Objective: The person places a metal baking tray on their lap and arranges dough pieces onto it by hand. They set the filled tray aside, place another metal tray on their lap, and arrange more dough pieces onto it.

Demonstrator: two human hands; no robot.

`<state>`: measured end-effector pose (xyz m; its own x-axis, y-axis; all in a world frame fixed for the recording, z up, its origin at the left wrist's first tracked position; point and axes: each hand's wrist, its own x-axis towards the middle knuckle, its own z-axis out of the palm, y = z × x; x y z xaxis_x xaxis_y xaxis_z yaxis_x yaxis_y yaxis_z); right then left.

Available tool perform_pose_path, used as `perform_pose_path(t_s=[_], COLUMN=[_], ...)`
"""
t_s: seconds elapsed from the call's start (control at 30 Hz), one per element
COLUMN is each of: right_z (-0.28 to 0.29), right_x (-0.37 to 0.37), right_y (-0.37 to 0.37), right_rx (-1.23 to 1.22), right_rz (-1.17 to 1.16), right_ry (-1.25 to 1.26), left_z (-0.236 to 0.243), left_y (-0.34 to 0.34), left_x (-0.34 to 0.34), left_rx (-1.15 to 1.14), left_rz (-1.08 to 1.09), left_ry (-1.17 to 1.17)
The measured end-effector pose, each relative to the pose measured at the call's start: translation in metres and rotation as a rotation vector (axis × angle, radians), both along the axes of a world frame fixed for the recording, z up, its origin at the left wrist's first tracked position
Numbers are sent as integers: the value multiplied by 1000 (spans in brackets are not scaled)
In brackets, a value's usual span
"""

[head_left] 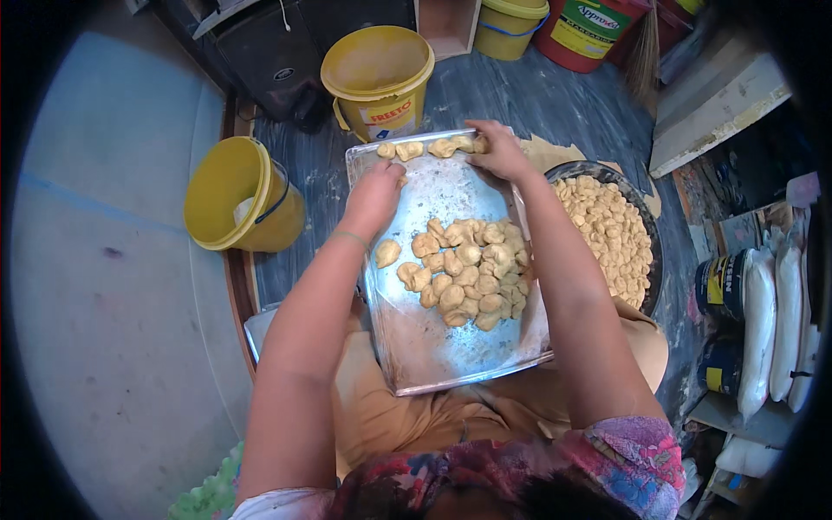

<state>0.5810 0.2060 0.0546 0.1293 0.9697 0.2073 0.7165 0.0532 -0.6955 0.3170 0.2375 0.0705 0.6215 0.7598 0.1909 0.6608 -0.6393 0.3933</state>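
A worn metal baking tray (425,208) lies tilted across my lap. Pale brown dough pieces (468,277) are heaped on its middle and right side, with one dough piece (387,253) apart at the left. Along the far rim runs a short row of dough lumps (409,151). My left hand (373,199) is over the tray's far left part, fingers curled, a bit of dough showing at the fingertips. At the far right corner, my right hand (499,152) has its thumb and fingers closed around a dough lump at the row's end.
A round dark pan (656,260) full of small dough pieces stands to the right. Two open yellow buckets (290,217) are at the left and far side. Further back are a lidded yellow bucket (507,33) and a red tub (568,48). Shelves with filled plastic bags (760,329) line the right.
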Motion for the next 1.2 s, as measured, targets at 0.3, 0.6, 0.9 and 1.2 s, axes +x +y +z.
perform_pose_path(t_s=[0.3,0.6,0.9,1.2], right_z=[11,19,13,33], right_x=[8,-28,-1,-47], right_y=[4,19,12,-35], right_rx=[-127,-201,-240,-386], right_rz=[-189,91,13,327], right_ry=[-331,-435,-426,88], left_z=[4,1,7,20], left_y=[9,11,17,27], left_x=[-4,3,3,-9], left_rx=[140,118,103,-197], left_rz=[3,-43,-20,-115], left_ry=[19,95,162,93])
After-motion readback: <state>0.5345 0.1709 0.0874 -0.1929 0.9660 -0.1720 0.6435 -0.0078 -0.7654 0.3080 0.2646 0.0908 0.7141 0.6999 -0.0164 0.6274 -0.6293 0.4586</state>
